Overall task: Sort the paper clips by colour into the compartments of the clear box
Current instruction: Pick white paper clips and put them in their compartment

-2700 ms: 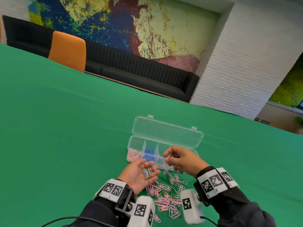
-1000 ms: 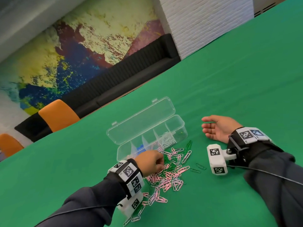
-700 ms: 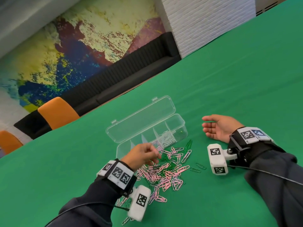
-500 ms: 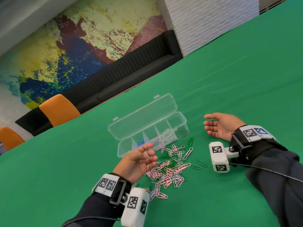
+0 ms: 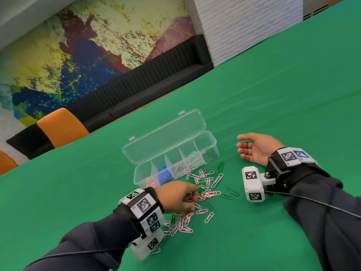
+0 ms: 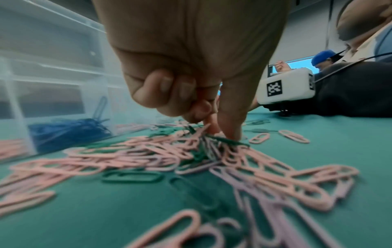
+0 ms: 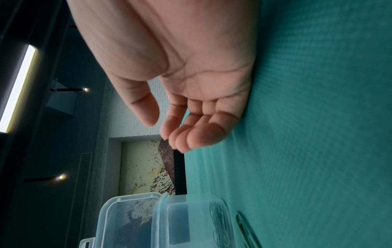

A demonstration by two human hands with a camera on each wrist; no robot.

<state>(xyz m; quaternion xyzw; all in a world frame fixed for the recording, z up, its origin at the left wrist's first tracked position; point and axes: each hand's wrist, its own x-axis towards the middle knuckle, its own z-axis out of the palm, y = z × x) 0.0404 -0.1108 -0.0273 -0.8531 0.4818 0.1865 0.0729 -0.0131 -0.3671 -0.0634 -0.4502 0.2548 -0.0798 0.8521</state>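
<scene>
Clips [image 5: 203,189]: loose heap of pink and green wire clips on the green worktop [image 5: 273,106], just in front of the box; a few strays lay apart toward the right.
Box [image 5: 212,141]: clear, lid hinged back, five compartments in a row; from the left they held pink, blue, a few pink, white, and a few green at the far right.
Handling: judged very light, stiff, thin and smooth; lying flat, they looked hard to lift cleanly and prone to hooking together, so one pulled clip could drag its neighbours.
Where to hold: judged best pinched across a raised loop end, fingertip against thumb.
Left hand [image 5: 176,196]: knuckles up over the heap's near side, wrist low; fingertips [image 6: 230,134] pressed down into the tangle beside green clips.
Left grip: thumb and forefinger closed together in the heap, other fingers curled in; whether a clip was actually caught could not be told.
Right hand [image 5: 256,148]: rested on its edge on the worktop, right of the box, palm facing left.
Right grip: fingers loosely bent, holding nothing.
</scene>
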